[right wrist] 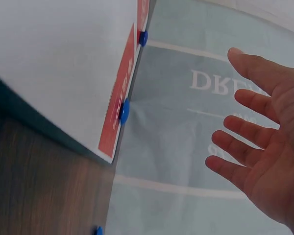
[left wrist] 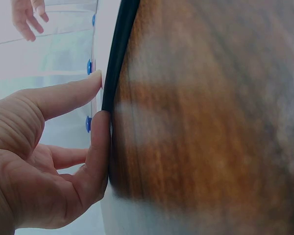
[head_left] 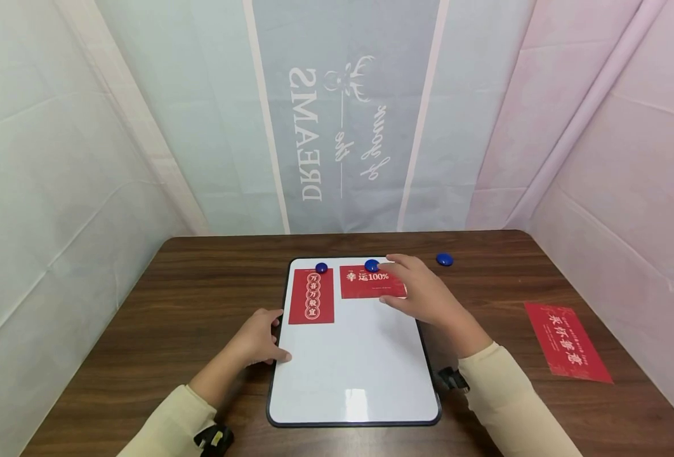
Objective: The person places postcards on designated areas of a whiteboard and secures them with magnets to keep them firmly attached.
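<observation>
Both hands [head_left: 257, 343] [head_left: 422, 292] open, fingers relaxed

White magnetic board [head_left: 353, 368] flat on table, two red cards [head_left: 311, 296] pinned by blue magnets [head_left: 372, 265].

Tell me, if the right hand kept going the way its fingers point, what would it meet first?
Probably the blue magnet on the red card; the right hand hovers open, fingers pointing toward it, though its height above the whiteboard is unclear.

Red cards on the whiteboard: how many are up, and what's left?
Two red cards sit on the whiteboard, each under a blue magnet. Right hand hovers open; left hand steadies the edge. A third card and spare magnet remain on the table.
</observation>
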A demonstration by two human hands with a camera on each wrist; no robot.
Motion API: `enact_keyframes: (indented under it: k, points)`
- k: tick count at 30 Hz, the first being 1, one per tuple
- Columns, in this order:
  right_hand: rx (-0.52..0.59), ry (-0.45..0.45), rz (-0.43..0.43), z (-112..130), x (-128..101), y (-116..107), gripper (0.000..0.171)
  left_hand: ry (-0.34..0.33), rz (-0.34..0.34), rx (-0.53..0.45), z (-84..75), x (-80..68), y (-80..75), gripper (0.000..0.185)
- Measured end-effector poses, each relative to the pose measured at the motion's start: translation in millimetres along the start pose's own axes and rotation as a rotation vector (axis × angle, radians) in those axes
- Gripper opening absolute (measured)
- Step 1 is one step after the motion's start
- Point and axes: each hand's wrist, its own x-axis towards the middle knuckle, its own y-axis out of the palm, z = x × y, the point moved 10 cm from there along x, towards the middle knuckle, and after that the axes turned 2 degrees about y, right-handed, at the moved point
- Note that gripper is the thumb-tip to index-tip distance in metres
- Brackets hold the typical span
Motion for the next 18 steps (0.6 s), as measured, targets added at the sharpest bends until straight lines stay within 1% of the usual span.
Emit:
enact_keyframes:
  k: [10, 18]
  points:
    - [-0.001, 0.042, -0.068, -33.8, -17.3, -21.0, 0.063, 0.009, -0.002, -0.019, -1.0, 0.2, -0.4, 0.091]
    - [-0.004, 0.1, -0.083, -61.9, -33.7, -29.3, 0.059, 0.007, 0.001, -0.001, -0.4, 0.5, -0.2, 0.092]
